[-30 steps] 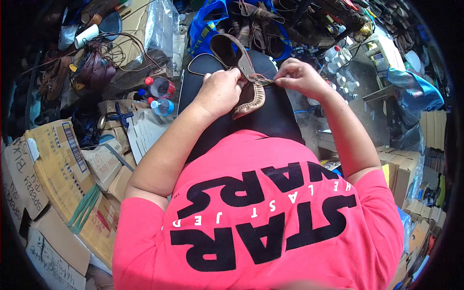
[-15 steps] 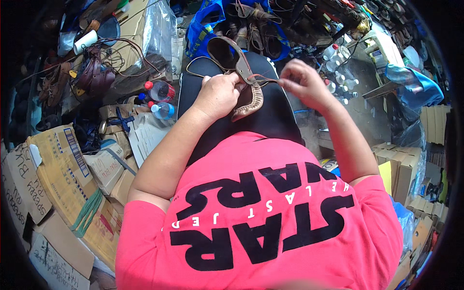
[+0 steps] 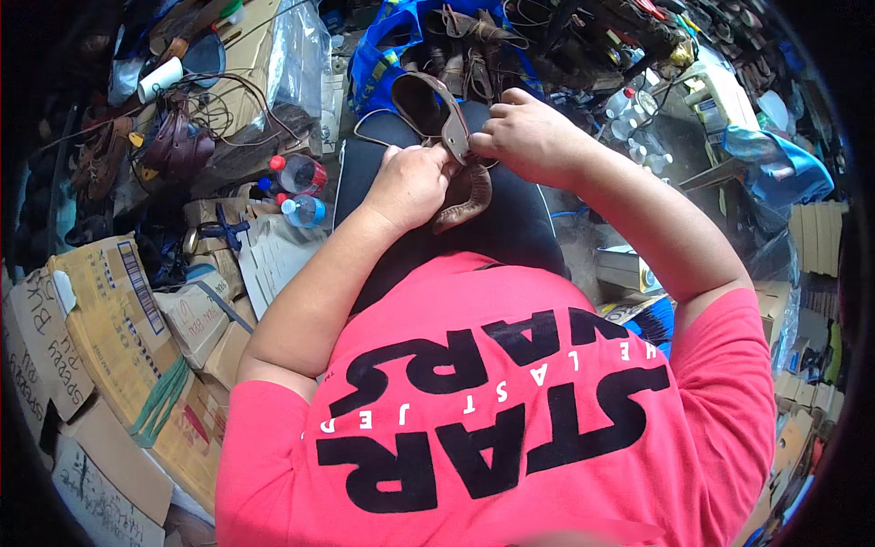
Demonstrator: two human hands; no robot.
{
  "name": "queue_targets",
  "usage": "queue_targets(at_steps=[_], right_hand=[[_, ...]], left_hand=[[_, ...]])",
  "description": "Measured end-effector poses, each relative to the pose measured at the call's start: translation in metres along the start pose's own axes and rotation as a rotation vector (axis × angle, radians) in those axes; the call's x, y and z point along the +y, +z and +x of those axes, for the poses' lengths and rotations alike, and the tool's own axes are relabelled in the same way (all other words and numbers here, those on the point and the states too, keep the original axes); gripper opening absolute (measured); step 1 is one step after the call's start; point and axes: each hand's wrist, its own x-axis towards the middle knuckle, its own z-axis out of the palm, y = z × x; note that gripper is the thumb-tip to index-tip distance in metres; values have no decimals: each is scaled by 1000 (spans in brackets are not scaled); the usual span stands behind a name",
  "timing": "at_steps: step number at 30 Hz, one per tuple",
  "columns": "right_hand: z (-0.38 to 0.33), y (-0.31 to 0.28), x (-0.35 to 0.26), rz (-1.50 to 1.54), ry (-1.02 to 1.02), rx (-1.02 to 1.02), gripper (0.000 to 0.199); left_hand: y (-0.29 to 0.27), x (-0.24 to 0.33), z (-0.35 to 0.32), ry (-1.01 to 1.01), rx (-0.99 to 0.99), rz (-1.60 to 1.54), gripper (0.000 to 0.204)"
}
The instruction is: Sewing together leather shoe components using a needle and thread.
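Left hand point(image 3: 410, 187) closed on brown sandal point(image 3: 456, 182), fingertips hidden beneath its strap. Right hand point(image 3: 529, 137) curled, pinching the same strap from above; contact point hard to make out. Sandal held over dark lap point(image 3: 510, 228), sole partly covered. Bottles point(image 3: 296, 187) and cardboard boxes point(image 3: 118, 319) nearby at left.

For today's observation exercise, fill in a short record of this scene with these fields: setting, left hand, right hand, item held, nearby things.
setting: cluttered work spot seen from above, person in a pink shirt
left hand: grips the brown leather sandal at its middle
right hand: pinches the sandal strap from the other side
item held: the sandal, above a black lap
nearby things: two small bottles, cardboard boxes, blue bag with more leather pieces
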Motion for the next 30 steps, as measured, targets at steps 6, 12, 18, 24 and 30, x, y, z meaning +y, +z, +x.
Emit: queue_targets(at_steps=[6, 12, 18, 24, 30], right_hand=[[-8, 19, 13, 80, -41, 76, 14], [-12, 15, 8, 74, 94, 251, 13], [-10, 6, 9, -68, -48, 228, 14], [-6, 21, 11, 54, -47, 74, 16], [-73, 35, 68, 71, 385, -184, 4]], left_hand=[[-7, 3, -15, 136, 67, 219, 18], [-15, 11, -25, 131, 156, 300, 14], [1, 6, -7, 12, 98, 125, 14], [-6, 11, -4, 52, 47, 129, 18], [-32, -30, -78, 100, 137, 251, 15]])
